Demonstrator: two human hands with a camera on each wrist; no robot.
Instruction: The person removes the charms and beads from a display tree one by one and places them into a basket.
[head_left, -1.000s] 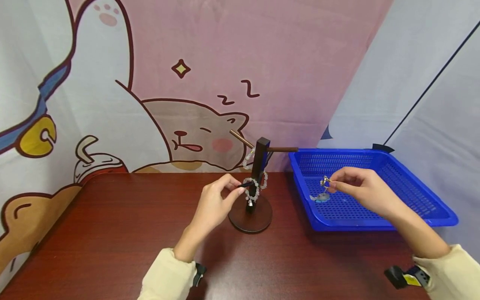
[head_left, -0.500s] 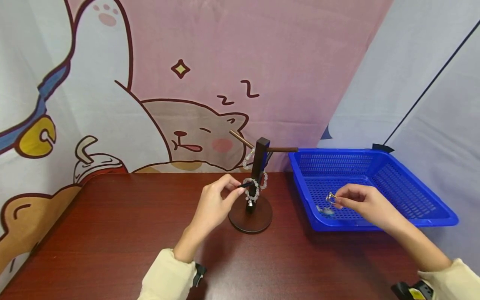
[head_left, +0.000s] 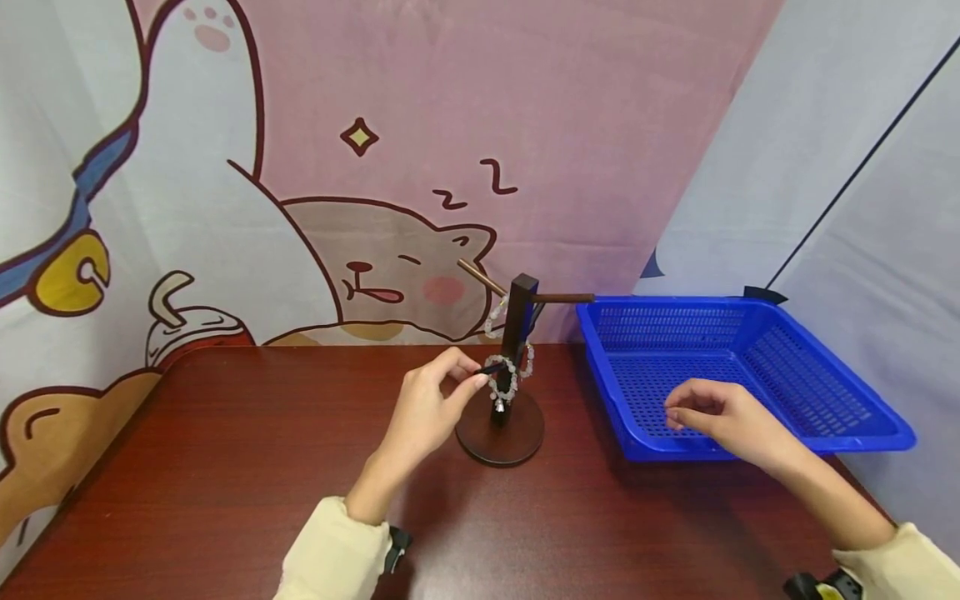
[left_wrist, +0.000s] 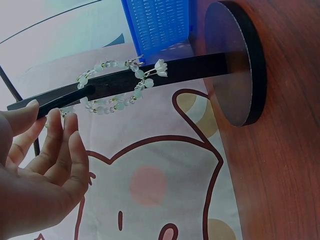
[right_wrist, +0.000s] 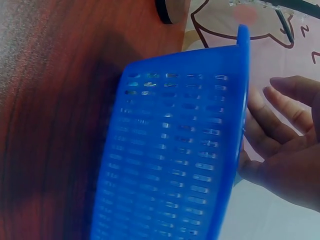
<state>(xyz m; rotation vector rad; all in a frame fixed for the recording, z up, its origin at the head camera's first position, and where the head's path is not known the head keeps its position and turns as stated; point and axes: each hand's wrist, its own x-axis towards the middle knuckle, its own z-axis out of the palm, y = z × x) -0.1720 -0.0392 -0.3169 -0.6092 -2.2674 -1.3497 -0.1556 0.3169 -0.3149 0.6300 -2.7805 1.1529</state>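
In the head view my left hand [head_left: 431, 396] pinches a dark front peg [left_wrist: 62, 101] of the wooden jewelry stand [head_left: 517, 321] between thumb and fingers. From that peg hangs a bracelet of pale clear beads [left_wrist: 120, 106] with a white flower charm [left_wrist: 160, 68]. More beaded bracelets hang on the stand, one below the left peg [head_left: 480, 277] and one behind the post. My right hand [head_left: 723, 410] is over the front part of the blue basket [head_left: 651, 452], fingers loosely bent with nothing between them.
The stand's round base [head_left: 501, 446] rests on the reddish-brown table [head_left: 247, 467], left of the basket. A right peg [head_left: 562, 297] sticks out toward the basket. Small glints [right_wrist: 149, 85] show through the basket's side slots. A cartoon-printed cloth [head_left: 600, 125] hangs behind.
My right hand lowered over the basket and let go of the gold-coloured jewelry piece with the bluish pendant, which is out of sight in the head view. My left hand stays on the peg.
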